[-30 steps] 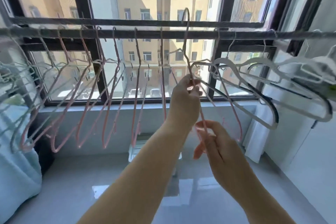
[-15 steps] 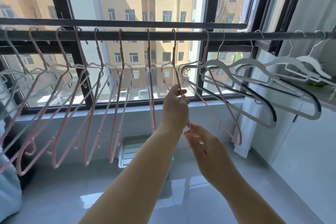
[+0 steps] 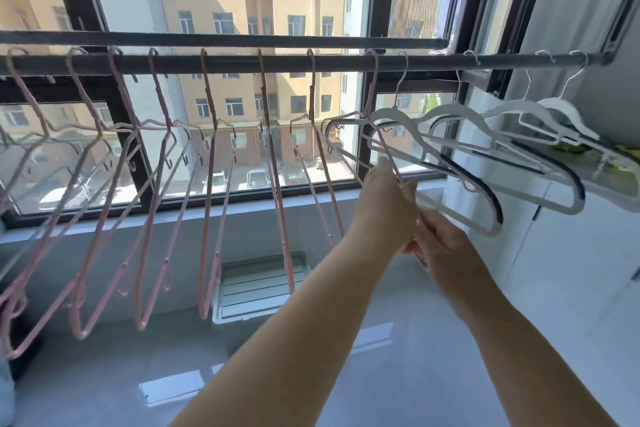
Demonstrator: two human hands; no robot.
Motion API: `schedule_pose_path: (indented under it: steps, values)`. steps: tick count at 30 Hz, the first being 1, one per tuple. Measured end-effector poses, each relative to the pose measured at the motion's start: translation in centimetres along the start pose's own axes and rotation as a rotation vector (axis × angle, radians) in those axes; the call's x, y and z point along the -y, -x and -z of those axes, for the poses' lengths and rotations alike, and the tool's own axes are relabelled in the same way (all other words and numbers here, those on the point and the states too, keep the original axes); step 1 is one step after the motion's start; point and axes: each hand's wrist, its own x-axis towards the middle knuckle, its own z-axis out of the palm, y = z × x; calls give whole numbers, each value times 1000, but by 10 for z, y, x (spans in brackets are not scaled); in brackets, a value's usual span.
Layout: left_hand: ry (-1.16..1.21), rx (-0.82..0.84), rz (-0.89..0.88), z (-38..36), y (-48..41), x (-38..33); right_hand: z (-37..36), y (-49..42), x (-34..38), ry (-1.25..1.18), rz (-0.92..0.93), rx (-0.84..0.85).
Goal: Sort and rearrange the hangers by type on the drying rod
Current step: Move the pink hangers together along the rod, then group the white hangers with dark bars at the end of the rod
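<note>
Hands shifted right: left hand (image 3: 386, 198), right hand (image 3: 438, 243) clamped on thin pink hanger (image 3: 375, 107).

pink hangers (image 3: 207, 184) left, white hangers (image 3: 450, 149) right

Two bare forearms reach into view with no sleeves, watch, rings or gloves on them, ending in the bare left hand (image 3: 384, 204) and bare right hand (image 3: 441, 246).
</note>
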Motion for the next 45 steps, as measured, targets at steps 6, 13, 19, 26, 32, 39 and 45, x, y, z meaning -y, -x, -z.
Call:
schedule_pose_path:
  steps: [6, 13, 19, 26, 32, 39, 45]
  values:
    - [131, -78, 98, -4, -7, 15, -23, 6, 14, -3, 119, -34]
    - [218, -88, 91, 4, -7, 22, -37, 9, 16, -13, 144, -54]
    - [147, -75, 105, 2, -6, 24, -21, 15, 5, 274, 165, 28]
    - [99, -240, -217, -22, 6, 0, 62, -3, -3, 524, 212, -402]
    - [92, -95, -35, -72, -20, -15, 82, -21, -19, 324, 80, -112]
    - [212, -290, 43, -103, -32, -15, 82, -27, -33, 287, 246, 28]
    - [164, -448, 46, -101, -36, -7, 83, -36, -35, 279, 353, 222]
